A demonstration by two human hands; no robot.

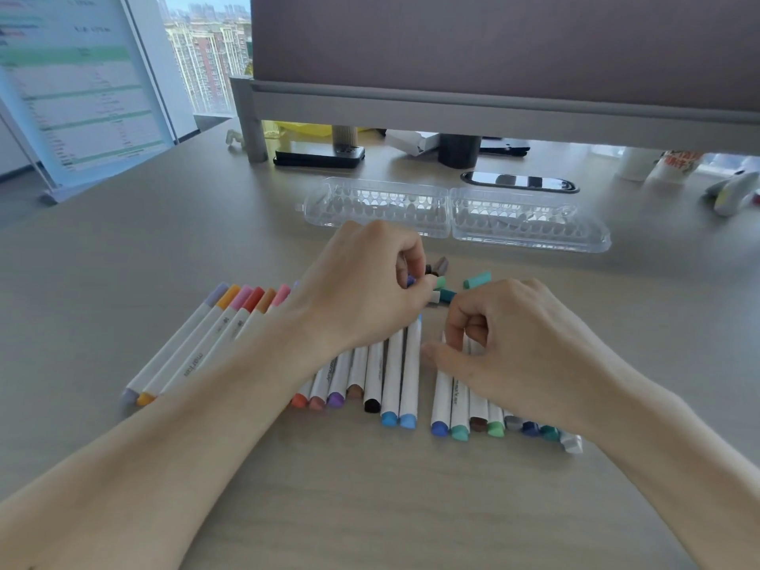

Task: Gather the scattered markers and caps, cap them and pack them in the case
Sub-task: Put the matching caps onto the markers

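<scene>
Several white markers with coloured ends lie side by side in a row (395, 368) across the near desk. My left hand (362, 290) hovers over the row's middle, fingertips pinched on a small blue-violet cap (410, 281). My right hand (510, 343) rests on the right-hand markers (458, 401), its fingers curled around one of them. Loose caps lie just beyond my fingers: a teal cap (477, 279), a dark teal one (446, 295) and grey-brown ones (439, 265). The clear plastic case (456, 213) lies open and flat behind them, holding no markers.
A monitor riser (493, 109) spans the back, with a phone (318, 156), a dark cup (458, 150) and small items under it. A black oval cable slot (519, 182) sits behind the case. A tilted document stand (78, 88) is at the far left.
</scene>
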